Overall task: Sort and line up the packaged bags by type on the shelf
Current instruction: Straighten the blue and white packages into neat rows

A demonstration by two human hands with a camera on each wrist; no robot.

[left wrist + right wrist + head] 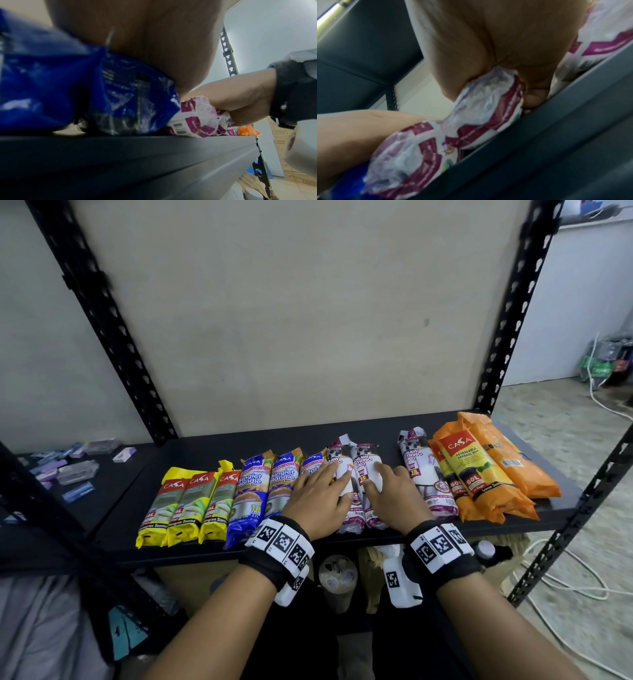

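Note:
Bag packs lie in a row on the black shelf (308, 436): three yellow (185, 508), three blue (251, 487), then white-and-purple drawstring packs, and orange ones (479, 474) on the right. My left hand (329, 487) rests flat across the third blue pack (128, 94) and the left drawstring pack (352, 518). My right hand (390, 491) grips the second drawstring pack (364, 460), with the thumb on its left side and fingers curled down its right side (534, 97). These two packs touch. A third drawstring pack (428, 484) lies apart, against the orange packs.
Black perforated posts (102, 313) frame the shelf. A neighbouring shelf on the left holds small purple and clear boxes (75, 470). White cables (565, 580) trail on the floor to the right. Containers (337, 580) stand below the shelf's front edge.

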